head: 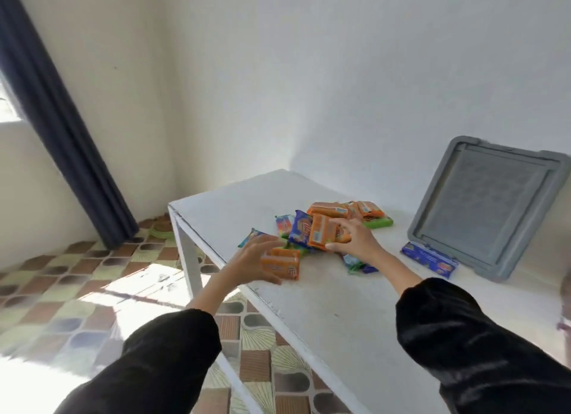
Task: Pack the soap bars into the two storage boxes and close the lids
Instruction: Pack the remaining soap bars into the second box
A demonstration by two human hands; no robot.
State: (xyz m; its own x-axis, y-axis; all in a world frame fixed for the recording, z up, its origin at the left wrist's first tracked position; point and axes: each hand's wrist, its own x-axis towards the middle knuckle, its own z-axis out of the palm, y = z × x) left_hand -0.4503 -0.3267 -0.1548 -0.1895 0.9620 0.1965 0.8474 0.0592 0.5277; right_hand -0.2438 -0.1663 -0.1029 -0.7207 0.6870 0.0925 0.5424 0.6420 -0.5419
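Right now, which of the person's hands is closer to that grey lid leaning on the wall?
The right. The right hand, holding an orange soap bar, sits just left of the grey lid. The left hand is farther left, at the table's near edge.

Table (pixel 324 296): stood in the corner of the room, its far edge against the wall.
Heap of soap bars (pixel 312 228): lay on the table, near its left end.
Left hand (pixel 250 260): was on the near left bar of the heap, at the table's front edge.
Right hand (pixel 355 239): gripped a bar above the middle of the heap.
Lid (pixel 488 206): leaned on the wall, right of the heap.
Single bar (pixel 429 259): lay before the lid, touching its lower edge.
Curtain (pixel 61 116): hung left of the table, well apart.
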